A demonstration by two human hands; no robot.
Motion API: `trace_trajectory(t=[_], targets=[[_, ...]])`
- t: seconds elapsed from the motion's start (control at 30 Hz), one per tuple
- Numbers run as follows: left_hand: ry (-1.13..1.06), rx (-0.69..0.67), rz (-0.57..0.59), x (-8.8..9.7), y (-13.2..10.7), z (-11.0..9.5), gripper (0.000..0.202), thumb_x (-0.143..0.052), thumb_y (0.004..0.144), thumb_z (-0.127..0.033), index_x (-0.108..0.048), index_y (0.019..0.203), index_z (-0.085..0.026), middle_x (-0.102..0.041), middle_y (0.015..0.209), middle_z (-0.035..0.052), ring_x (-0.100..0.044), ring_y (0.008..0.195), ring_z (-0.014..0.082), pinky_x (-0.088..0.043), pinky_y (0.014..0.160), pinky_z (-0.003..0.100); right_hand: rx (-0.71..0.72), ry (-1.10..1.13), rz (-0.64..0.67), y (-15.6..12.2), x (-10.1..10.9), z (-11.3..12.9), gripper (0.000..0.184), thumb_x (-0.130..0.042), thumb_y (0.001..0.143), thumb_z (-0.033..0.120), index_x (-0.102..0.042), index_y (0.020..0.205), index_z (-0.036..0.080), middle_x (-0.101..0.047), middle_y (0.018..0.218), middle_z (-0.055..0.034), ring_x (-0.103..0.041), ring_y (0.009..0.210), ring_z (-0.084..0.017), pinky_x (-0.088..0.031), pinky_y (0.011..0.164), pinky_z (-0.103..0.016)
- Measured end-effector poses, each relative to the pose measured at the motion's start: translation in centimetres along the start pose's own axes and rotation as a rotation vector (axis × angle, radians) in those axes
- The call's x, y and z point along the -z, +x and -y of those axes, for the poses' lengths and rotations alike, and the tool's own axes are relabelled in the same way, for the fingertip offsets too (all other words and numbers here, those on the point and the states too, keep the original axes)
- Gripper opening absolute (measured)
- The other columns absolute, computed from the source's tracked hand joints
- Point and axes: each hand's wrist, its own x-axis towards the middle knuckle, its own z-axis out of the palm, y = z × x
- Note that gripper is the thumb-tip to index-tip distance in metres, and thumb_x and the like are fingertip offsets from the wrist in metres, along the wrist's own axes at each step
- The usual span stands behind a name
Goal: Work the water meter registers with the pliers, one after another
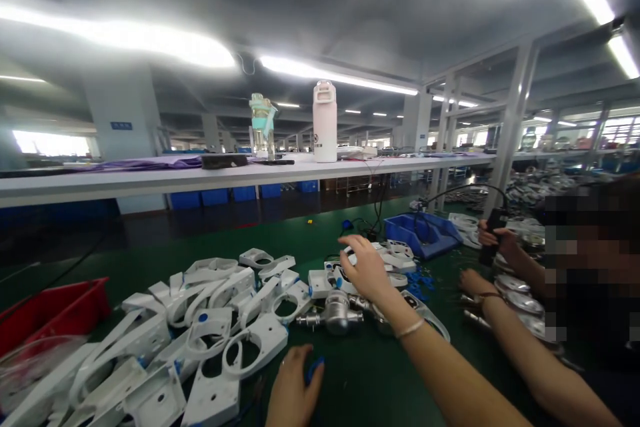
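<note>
My left hand (295,387) is low in the head view, thumb and fingers apart, just right of a pile of white ring-ended plastic housings (257,347). A small blue piece (314,368) shows by its thumb; whether they touch I cannot tell. Farther forward, my right hand (365,265) reaches over more white parts (395,255) with its fingers stretched out and a bracelet on the wrist. Between the hands lies a shiny metal fitting (337,312) with side stubs. Another metal fitting is partly hidden under my right forearm.
A red bin (55,313) stands at the left, a blue bin (423,233) beyond my right hand. Blue scraps (420,283) lie on the green table (345,380). At right, a co-worker's hand grips a black tool (493,237). Two bottles stand on the shelf (295,173) ahead.
</note>
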Motion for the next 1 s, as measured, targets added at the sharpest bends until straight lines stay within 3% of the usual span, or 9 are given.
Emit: trace_trajectory(t=[0.1,0.17,0.27,0.37,0.5,0.67,0.73,0.87,1.0], targets=[[0.209,0.117,-0.007,-1.3,5.8,-3.2,0.057,-0.04,0.087,-0.045,-0.048,0.127,-0.005,-0.051,0.127,0.018,-0.045,0.12,0.0279,-0.035,0.102,0.036,-0.227,-0.076,0.062,-6.2,-1.8,-7.7,0.043,-0.049,0.079,0.018,-0.051,0.12,0.004,-0.051,0.121,-0.0215,-0.044,0.115,-0.031,-0.033,0.099,-0.045],[0.297,0.201,0.017,-2.6,8.8,-4.9,0.067,-0.038,0.086,-0.053,-0.044,0.129,-0.001,-0.054,0.122,0.0215,-0.047,0.117,0.0323,-0.036,0.099,0.04,-0.266,-0.072,0.197,-8.4,-2.8,-11.2,0.06,-0.06,0.071,0.021,-0.047,0.127,0.005,-0.049,0.125,-0.0209,-0.044,0.117,-0.033,-0.034,0.099,-0.045],[0.321,0.285,0.034,-4.6,11.3,-6.2,0.074,-0.044,0.081,-0.057,-0.046,0.127,0.001,-0.061,0.108,0.0226,-0.048,0.114,0.0389,-0.037,0.095,0.046,-0.233,-0.015,0.428,-9.3,-4.0,-13.9,0.07,-0.069,0.059,0.019,-0.052,0.126,0.012,-0.054,0.121,-0.0137,-0.051,0.111,-0.028,-0.039,0.096,-0.035],[0.314,0.325,0.04,-5.9,11.3,-6.6,0.08,-0.055,0.073,-0.054,-0.043,0.128,0.002,-0.06,0.111,0.0225,-0.044,0.116,0.0385,-0.036,0.096,0.044,-0.207,0.005,0.554,-9.0,-4.5,-14.7,0.066,-0.074,0.053,0.026,-0.059,0.117,0.014,-0.057,0.112,-0.0123,-0.055,0.101,-0.028,-0.041,0.092,-0.034],[0.245,0.247,0.137,-6.3,8.9,-7.6,0.097,-0.067,0.059,-0.051,-0.036,0.135,0.001,-0.051,0.128,0.0191,-0.04,0.12,0.0347,-0.032,0.102,0.038,-0.205,0.01,0.635,-9.2,-3.9,-14.9,0.062,-0.076,0.053,0.041,-0.063,0.107,0.012,-0.057,0.103,-0.0139,-0.055,0.095,-0.031,-0.042,0.086,-0.038],[0.151,0.095,0.27,-5.9,3.6,-9.6,0.073,-0.064,0.059,-0.043,-0.054,0.123,-0.008,-0.057,0.119,0.014,-0.041,0.119,0.0347,-0.031,0.103,0.041,-0.188,0.064,0.708,-11.9,-1.4,-14.1,0.069,-0.073,0.056,0.028,-0.053,0.12,0.014,-0.054,0.116,-0.0115,-0.051,0.107,-0.024,-0.038,0.095,-0.029],[0.109,0.067,0.284,-5.8,1.2,-10.4,0.07,-0.064,0.06,-0.046,-0.056,0.12,-0.011,-0.057,0.118,0.0136,-0.041,0.118,0.0353,-0.033,0.101,0.044,-0.194,0.064,0.711,-13.6,-0.1,-13.0,0.065,-0.068,0.059,0.025,-0.052,0.12,0.013,-0.054,0.115,-0.0126,-0.051,0.107,-0.025,-0.038,0.095,-0.03],[0.085,0.095,0.353,-5.8,-3.6,-12.0,0.097,-0.072,0.048,-0.062,-0.049,0.129,-0.012,-0.05,0.129,0.0154,-0.031,0.126,0.039,-0.028,0.105,0.053,-0.287,0.023,0.709,-17.8,2.3,-10.1,0.061,-0.059,0.062,0.027,-0.05,0.12,0.01,-0.056,0.112,-0.0149,-0.054,0.104,-0.027,-0.041,0.092,-0.033],[0.199,0.069,0.48,-3.6,-7.2,-13.9,0.088,-0.078,0.05,-0.05,-0.054,0.123,-0.008,-0.053,0.123,0.0208,-0.035,0.124,0.041,-0.033,0.101,0.056,-0.357,-0.037,0.696,-22.1,3.6,-7.3,0.059,-0.056,0.067,0.035,-0.05,0.121,0.012,-0.045,0.13,-0.0195,-0.048,0.117,-0.03,-0.04,0.095,-0.037]])
